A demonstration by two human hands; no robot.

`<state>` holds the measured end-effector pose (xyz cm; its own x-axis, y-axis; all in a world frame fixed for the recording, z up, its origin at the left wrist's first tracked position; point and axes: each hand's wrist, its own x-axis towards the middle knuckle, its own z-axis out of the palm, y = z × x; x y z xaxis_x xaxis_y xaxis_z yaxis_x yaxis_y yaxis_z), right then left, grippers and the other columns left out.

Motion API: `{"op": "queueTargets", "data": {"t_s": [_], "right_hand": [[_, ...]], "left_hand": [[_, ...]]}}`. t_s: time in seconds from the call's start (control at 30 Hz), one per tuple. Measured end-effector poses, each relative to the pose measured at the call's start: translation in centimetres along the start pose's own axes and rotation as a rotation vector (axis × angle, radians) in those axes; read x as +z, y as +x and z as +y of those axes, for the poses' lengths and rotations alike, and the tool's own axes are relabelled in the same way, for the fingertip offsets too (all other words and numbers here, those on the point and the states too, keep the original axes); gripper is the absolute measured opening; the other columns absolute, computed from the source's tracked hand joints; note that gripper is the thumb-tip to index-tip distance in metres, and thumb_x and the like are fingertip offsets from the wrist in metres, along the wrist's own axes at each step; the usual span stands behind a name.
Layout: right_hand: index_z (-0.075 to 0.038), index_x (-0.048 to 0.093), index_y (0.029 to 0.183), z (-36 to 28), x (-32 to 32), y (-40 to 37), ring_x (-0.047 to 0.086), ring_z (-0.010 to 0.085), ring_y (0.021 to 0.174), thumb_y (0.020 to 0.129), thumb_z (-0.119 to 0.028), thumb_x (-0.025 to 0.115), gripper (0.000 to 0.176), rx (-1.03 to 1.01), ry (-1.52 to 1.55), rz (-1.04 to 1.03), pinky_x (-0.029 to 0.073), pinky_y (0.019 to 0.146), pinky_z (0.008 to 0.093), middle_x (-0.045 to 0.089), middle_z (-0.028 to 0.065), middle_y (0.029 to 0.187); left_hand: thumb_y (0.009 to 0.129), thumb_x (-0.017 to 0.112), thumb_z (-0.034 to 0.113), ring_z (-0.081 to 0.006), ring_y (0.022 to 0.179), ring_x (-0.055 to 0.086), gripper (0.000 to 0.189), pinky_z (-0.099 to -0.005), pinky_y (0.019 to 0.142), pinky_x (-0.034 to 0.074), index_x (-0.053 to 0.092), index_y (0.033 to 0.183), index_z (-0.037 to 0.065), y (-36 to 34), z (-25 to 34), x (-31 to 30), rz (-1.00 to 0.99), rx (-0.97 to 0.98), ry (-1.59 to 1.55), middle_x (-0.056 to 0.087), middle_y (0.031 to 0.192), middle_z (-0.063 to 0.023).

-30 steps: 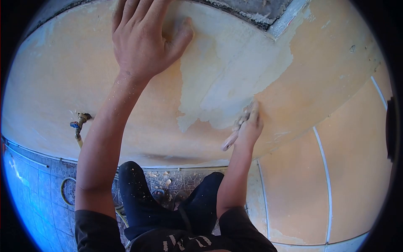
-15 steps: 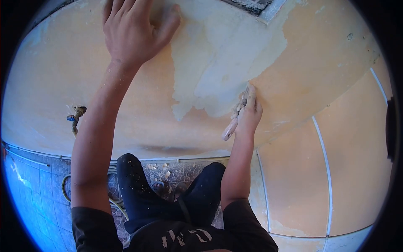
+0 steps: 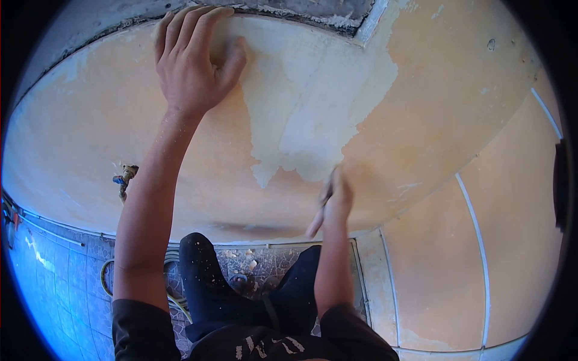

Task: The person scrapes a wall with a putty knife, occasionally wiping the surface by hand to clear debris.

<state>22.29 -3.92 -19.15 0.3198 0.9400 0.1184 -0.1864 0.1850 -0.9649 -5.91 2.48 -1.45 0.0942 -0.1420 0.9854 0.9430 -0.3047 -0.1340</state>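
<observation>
My left hand (image 3: 195, 63) rests high on the wall, fingers spread and their tips over its upper edge, thumb apart; it holds nothing. Lower and to the right, my right hand (image 3: 338, 198) is closed round the pale handle of a scraper (image 3: 315, 221). Motion smears that hand, and its fingers mostly hide the blade. The scraper is near the lower tip of a pale bare patch (image 3: 313, 132), where the orange paint (image 3: 445, 108) has come off the wall. Ragged paint edges border this patch.
A tap with a blue handle (image 3: 124, 178) juts from the wall beside my left forearm. Below lie a coiled hose (image 3: 107, 278) and paint flakes (image 3: 253, 263) on the tiled floor, by my feet. A recessed opening (image 3: 325, 12) borders the wall's top.
My right hand has moved down and slightly left with the scraper, away from the patch's right edge. My left hand stays at the wall top; the view has shifted upward, showing more of the opening.
</observation>
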Motion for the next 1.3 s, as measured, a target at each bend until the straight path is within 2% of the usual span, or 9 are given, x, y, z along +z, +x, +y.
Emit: {"op": "queueTargets", "data": {"t_s": [0.23, 0.33, 0.47, 0.7, 0.9, 1.03, 1.07, 1.2, 1.3], "right_hand": [[-0.009, 0.066, 0.100, 21.7, -4.1, -13.3, 0.052, 0.0127, 0.046, 0.098, -0.044, 0.069, 0.035, 0.622, -0.088, -0.085, 0.042, 0.044, 0.0279, 0.058, 0.0017, 0.071], [-0.009, 0.066, 0.107, 27.2, -6.6, -15.2, 0.055, 0.0126, 0.050, 0.097, -0.037, 0.073, 0.031, 0.942, 0.195, -0.095, 0.043, 0.046, 0.0269, 0.061, 0.0017, 0.078], [-0.009, 0.062, 0.111, 30.5, -7.5, -15.6, 0.053, 0.0126, 0.051, 0.094, -0.028, 0.078, 0.029, 0.948, 0.003, -0.148, 0.043, 0.045, 0.0268, 0.062, 0.0027, 0.081], [-0.007, 0.047, 0.127, 28.4, -4.9, -16.1, 0.055, 0.0135, 0.053, 0.094, -0.015, 0.075, 0.044, 0.804, -0.064, -0.108, 0.042, 0.043, 0.0289, 0.061, 0.0072, 0.088], [-0.004, 0.034, 0.140, 29.0, -5.0, -16.7, 0.061, 0.0156, 0.057, 0.095, -0.003, 0.070, 0.058, 0.677, -0.074, -0.065, 0.055, 0.048, 0.0298, 0.062, 0.0125, 0.099], [-0.007, 0.011, 0.158, 29.1, -5.3, -16.5, 0.066, 0.0201, 0.058, 0.096, -0.005, 0.068, 0.084, 0.715, 0.024, -0.043, 0.058, 0.048, 0.0323, 0.061, 0.0207, 0.106], [-0.010, -0.001, 0.160, 28.7, -5.5, -16.6, 0.067, 0.0215, 0.059, 0.097, -0.007, 0.068, 0.094, 0.705, 0.084, -0.061, 0.059, 0.049, 0.0336, 0.061, 0.0247, 0.109], [-0.011, -0.008, 0.160, 27.5, -5.6, -16.8, 0.069, 0.0233, 0.063, 0.096, -0.011, 0.069, 0.100, 0.787, 0.088, -0.056, 0.060, 0.052, 0.0333, 0.060, 0.0278, 0.118], [-0.012, -0.010, 0.160, 28.7, -5.4, -16.7, 0.070, 0.0238, 0.066, 0.095, -0.011, 0.071, 0.103, 0.761, 0.122, -0.108, 0.060, 0.054, 0.0329, 0.060, 0.0264, 0.119]], "left_hand": [[0.086, 0.069, 0.022, -0.0290, 0.124, 0.060, 0.042, -0.0475, 0.116, 0.034, 0.067, 0.127, 0.012, -0.6, -0.7, 0.3, -0.019, 0.034, 0.004, 0.069, 0.125, -0.0068], [0.093, 0.064, 0.033, -0.0365, 0.144, 0.043, 0.059, -0.0568, 0.120, 0.027, 0.055, 0.148, 0.015, -1.3, -0.6, 0.9, -0.025, 0.045, 0.042, 0.048, 0.157, -0.0138], [0.094, 0.056, 0.043, -0.0366, 0.158, 0.020, 0.076, -0.0619, 0.125, 0.008, 0.034, 0.163, 0.020, -3.7, 2.7, 2.4, -0.121, -0.021, 0.040, 0.027, 0.170, -0.0136], [0.095, 0.056, 0.052, -0.0256, 0.158, 0.022, 0.081, -0.0598, 0.127, 0.006, 0.028, 0.164, 0.022, -9.0, 13.7, 3.8, -0.629, 0.209, -0.040, 0.024, 0.171, -0.0066], [0.093, 0.063, 0.045, -0.0160, 0.157, 0.021, 0.078, -0.0416, 0.131, 0.009, 0.037, 0.159, 0.015, -16.4, 19.4, 3.4, -1.137, 0.819, -0.351, 0.026, 0.170, -0.0013], [0.093, 0.065, 0.044, -0.0168, 0.156, 0.024, 0.076, -0.0411, 0.130, 0.012, 0.040, 0.158, 0.014, -18.6, 18.7, 2.1, -1.080, 0.854, -0.285, 0.029, 0.169, -0.0004], [0.093, 0.066, 0.043, -0.0177, 0.156, 0.026, 0.074, -0.0422, 0.130, 0.014, 0.041, 0.157, 0.016, -18.6, 18.2, 1.7, -1.068, 0.786, -0.294, 0.031, 0.169, -0.0008], [0.092, 0.068, 0.039, -0.0218, 0.154, 0.032, 0.070, -0.0494, 0.129, 0.016, 0.044, 0.156, 0.022, -19.2, 14.7, -0.6, -1.056, 0.484, -0.277, 0.036, 0.166, -0.0019], [0.090, 0.072, 0.033, -0.0346, 0.154, 0.028, 0.073, -0.0580, 0.126, 0.015, 0.045, 0.157, 0.023, -18.5, 11.7, -3.6, -0.931, 0.173, -0.102, 0.034, 0.167, -0.0106]]}}
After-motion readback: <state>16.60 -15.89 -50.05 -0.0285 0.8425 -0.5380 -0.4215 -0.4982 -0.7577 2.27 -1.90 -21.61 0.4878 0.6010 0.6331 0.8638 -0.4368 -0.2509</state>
